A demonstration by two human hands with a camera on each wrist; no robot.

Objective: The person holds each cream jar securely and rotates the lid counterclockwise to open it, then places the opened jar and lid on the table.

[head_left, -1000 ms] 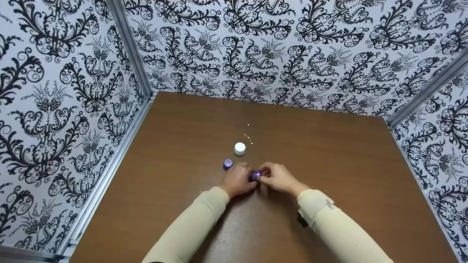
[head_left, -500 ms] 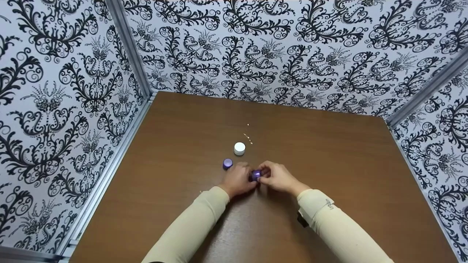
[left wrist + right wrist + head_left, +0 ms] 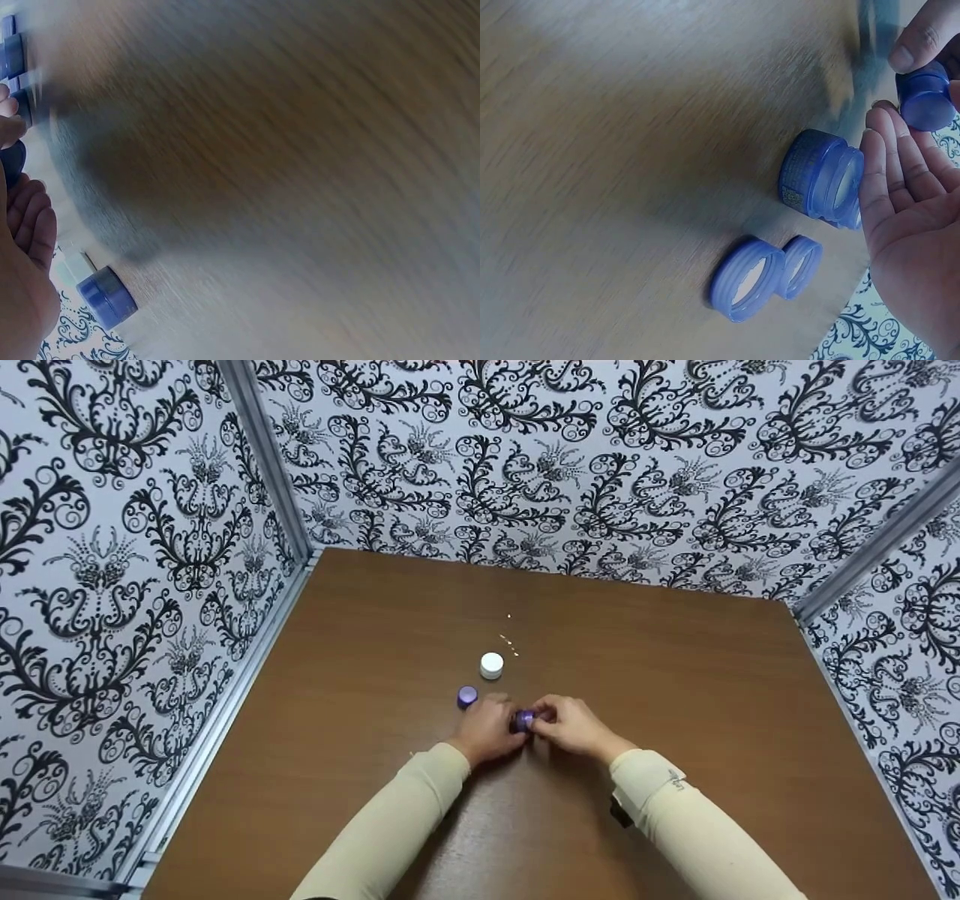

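Observation:
My left hand point(image 3: 487, 729) grips a small blue-purple jar point(image 3: 523, 721) from the left, in the middle of the table. My right hand point(image 3: 576, 729) pinches its right end between thumb and fingers; the jar is tilted on its side. In the right wrist view the held jar point(image 3: 927, 109) shows above the right palm, with the left thumb point(image 3: 922, 41) on it. An uncapped blue jar point(image 3: 810, 172) stands on the table near the right fingers, with part of another behind it. Two blue screw lids point(image 3: 746, 277) lie beside them, inner sides up.
A purple-lidded jar point(image 3: 467, 697) stands just left of the left hand. Behind it is a white-lidded jar point(image 3: 491, 665). Small whitish bits point(image 3: 510, 643) lie farther back on the brown table point(image 3: 660, 660). Patterned walls point(image 3: 525, 472) enclose the back and sides.
The right fingers have shifted slightly on the held jar, and it has turned a little. The left hand and the standing jars have stayed in place.

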